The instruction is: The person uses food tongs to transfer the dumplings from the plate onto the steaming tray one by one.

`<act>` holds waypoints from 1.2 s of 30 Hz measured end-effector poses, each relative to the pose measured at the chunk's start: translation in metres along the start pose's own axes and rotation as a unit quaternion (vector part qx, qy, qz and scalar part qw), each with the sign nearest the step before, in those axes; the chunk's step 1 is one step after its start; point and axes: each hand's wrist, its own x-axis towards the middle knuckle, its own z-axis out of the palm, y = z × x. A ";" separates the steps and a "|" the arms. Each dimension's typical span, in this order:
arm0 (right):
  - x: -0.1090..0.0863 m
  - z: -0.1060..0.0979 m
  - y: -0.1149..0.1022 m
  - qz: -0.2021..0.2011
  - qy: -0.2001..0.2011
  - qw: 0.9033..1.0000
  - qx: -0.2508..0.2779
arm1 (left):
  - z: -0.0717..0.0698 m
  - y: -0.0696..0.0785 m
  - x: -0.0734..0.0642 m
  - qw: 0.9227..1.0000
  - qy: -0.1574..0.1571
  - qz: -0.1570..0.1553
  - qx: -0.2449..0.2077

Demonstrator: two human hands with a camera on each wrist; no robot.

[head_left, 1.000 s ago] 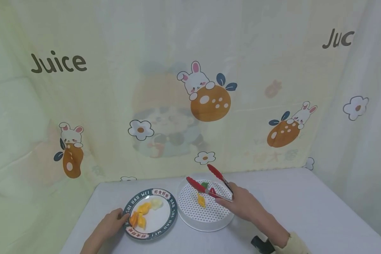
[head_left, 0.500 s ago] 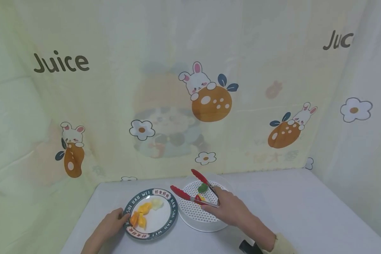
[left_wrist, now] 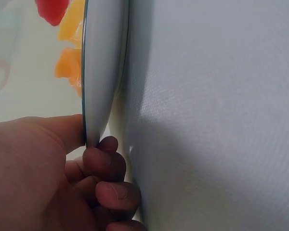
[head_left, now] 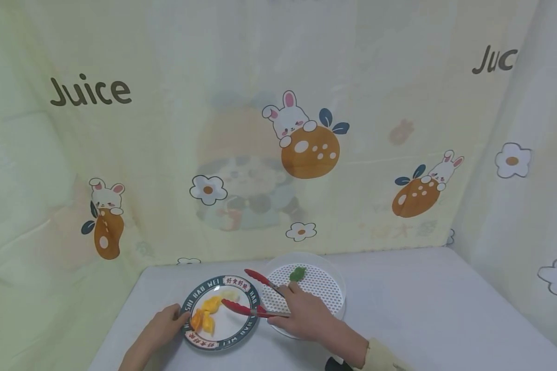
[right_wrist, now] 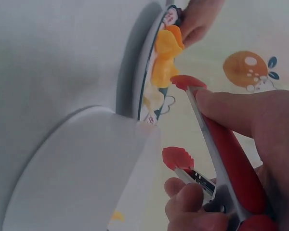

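My left hand [head_left: 164, 327] grips the left rim of a round plate [head_left: 234, 322] with a dark patterned border, thumb on top and fingers below. Several yellow, orange and pale dumpling-like pieces [head_left: 211, 304] lie on it. My right hand [head_left: 306, 312] holds red-tipped metal tongs [right_wrist: 214, 144], their arms spread and nothing visible between the tips. One tip overlaps the plate in the head view. A white perforated tray [head_left: 327, 288] stands right of the plate, partly covered by my right hand. It holds a green piece [head_left: 298, 274], and a bit of yellow [right_wrist: 116, 215] shows there in the right wrist view.
A white cloth covers the table [head_left: 413, 304]. Behind it hangs a pale curtain [head_left: 366, 206] printed with rabbits and flowers. Plate and tray stand side by side, their rims close together.
My right hand has carried the spread tongs left and toward me, from above the tray to the plate's right side. My left hand and the plate have stayed put.
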 end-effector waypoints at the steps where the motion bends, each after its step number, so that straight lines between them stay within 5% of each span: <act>1: 0.001 0.002 -0.002 -0.007 0.002 1.000 -0.005 | 0.000 0.000 0.000 1.000 -0.001 -0.001 0.000; 18: 0.013 0.021 -0.027 0.004 -0.033 0.998 -0.049 | -0.001 0.001 -0.001 1.000 0.000 -0.001 0.003; 36: 0.008 0.017 -0.024 -0.005 -0.011 1.000 -0.029 | -0.002 0.002 -0.007 1.000 0.010 0.015 -0.013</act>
